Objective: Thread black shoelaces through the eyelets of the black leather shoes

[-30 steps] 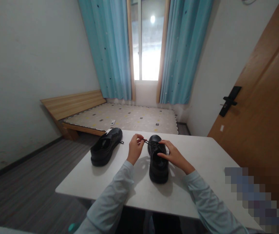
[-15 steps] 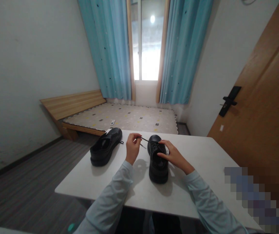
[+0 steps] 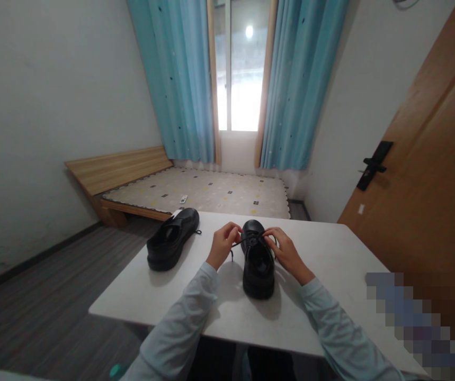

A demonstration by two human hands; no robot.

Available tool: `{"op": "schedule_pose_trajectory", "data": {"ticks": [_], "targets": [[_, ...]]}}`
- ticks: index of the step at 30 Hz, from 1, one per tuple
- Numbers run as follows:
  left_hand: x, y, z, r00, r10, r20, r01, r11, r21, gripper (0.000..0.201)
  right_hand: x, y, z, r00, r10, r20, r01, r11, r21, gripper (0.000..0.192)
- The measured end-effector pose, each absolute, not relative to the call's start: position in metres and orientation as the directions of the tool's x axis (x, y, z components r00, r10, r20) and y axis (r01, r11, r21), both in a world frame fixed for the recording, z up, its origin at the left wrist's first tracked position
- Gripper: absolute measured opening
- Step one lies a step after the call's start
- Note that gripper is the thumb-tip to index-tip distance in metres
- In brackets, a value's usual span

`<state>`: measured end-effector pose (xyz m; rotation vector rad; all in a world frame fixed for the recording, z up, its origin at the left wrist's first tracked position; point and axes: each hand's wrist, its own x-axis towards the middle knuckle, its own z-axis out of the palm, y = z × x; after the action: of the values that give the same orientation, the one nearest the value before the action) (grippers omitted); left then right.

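A black lace-up shoe [image 3: 259, 283] stands upright in front of me, its heel toward me. At its left side my left hand [image 3: 224, 241] pinches a black shoelace [image 3: 238, 243], whose loose end hangs below the fingers. My right hand [image 3: 283, 246] is at the shoe's right side, fingers closed by the lacing on a stretch of lace that loops beside the thumb. The second black shoe [image 3: 174, 241] sits farther left, angled away, with a bit of lace sticking out at its right side.
Both shoes are on a white table [image 3: 132, 296]. Beyond it is a bed [image 3: 211, 185] with a small white remote [image 3: 183, 199] on the mattress. A wooden door [image 3: 418, 159] stands to the right, blue curtains [image 3: 187, 79] at the back.
My left hand has moved right, closer to the shoe, with the lace. My right hand has drawn back from the shoe's opening, and its fingers have closed near the lacing.
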<state>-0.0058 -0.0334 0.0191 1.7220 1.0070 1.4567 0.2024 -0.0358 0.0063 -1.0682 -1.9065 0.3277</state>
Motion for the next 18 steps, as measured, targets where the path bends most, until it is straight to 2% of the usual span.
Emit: {"op": "schedule_pose_trajectory", "data": {"ticks": [5,13,18], "targets": [[-0.001,-0.028,0.013,0.127,0.886,0.446,0.271,-0.464,0.843,0.016,0.203,-0.034,0.005,-0.162,0.836,0.524,0.549,0.518,-0.656,0.015],[0.0,-0.027,0.007,0.268,0.83,0.489,0.317,-0.555,0.769,0.02,0.201,-0.034,0.005,-0.12,0.858,0.5,0.518,0.484,-0.705,0.013],[0.001,-0.028,0.006,0.336,0.821,0.462,0.335,-0.563,0.756,0.03,0.2,-0.031,0.004,-0.095,0.867,0.49,0.503,0.466,-0.727,0.014]]}}
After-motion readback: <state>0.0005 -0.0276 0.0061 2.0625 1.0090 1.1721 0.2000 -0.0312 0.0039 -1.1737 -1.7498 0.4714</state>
